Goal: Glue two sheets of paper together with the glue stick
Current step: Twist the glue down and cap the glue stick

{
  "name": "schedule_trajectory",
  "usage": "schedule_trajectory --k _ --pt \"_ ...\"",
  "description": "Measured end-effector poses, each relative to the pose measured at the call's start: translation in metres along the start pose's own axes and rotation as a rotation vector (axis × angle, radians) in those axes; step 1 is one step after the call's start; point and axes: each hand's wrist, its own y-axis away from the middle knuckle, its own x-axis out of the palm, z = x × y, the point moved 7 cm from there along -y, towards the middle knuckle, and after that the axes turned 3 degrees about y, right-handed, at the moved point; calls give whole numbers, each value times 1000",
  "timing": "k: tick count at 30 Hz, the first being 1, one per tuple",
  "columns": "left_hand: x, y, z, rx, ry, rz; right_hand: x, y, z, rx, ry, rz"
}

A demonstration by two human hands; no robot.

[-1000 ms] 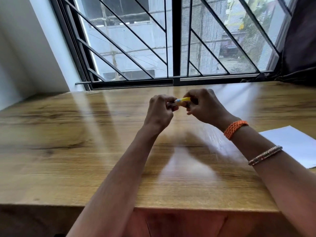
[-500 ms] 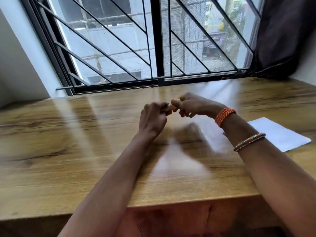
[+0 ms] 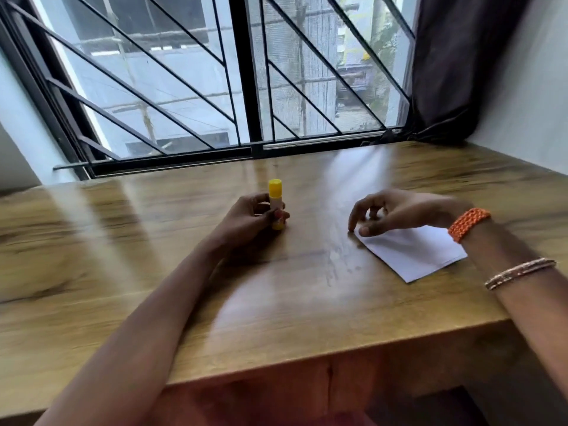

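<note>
Paper (image 3: 408, 253) lies flat on the desk (image 3: 276, 302) at the near right, white, its sheets impossible to tell apart. Right hand's (image 3: 396, 212) grip is released, fingers loosely spread, fingertips (image 3: 364, 230) touching the paper's left corner, an orange bracelet (image 3: 467, 222) at the wrist. Further left, the left hand (image 3: 252, 219) grasps the glue stick (image 3: 275, 204), upright on the desk, yellow cap on. Beyond, the barred window (image 3: 246, 87).

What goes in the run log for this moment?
left hand: holds capped glue stick upright on table | right hand: fingertips on paper corner
</note>
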Motion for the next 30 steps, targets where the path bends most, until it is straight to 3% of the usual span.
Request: schedule_trajectory --k 5,9,12,16,21,26,30 --pt "-2 -6 -2 31 5 -6 -3 -7 2 -21 15 -2" --pt "-1 -9 -2 52 17 -25 -4 -10 2 -10 -22 88" --pt "-3 -11 2 63 39 -119 -10 -19 11 -39 -136 98" --pt "-8 -17 13 16 -37 -223 -26 -58 22 3 -201 -144" --pt "-25 -48 16 16 -152 -326 -65 -116 -3 178 -330 -599" --pt "-43 -76 32 10 -143 -329 -67 -167 -51 384 -519 -738" --pt "-69 -111 24 24 -97 -428 -88 -175 -53 394 -581 -1030"
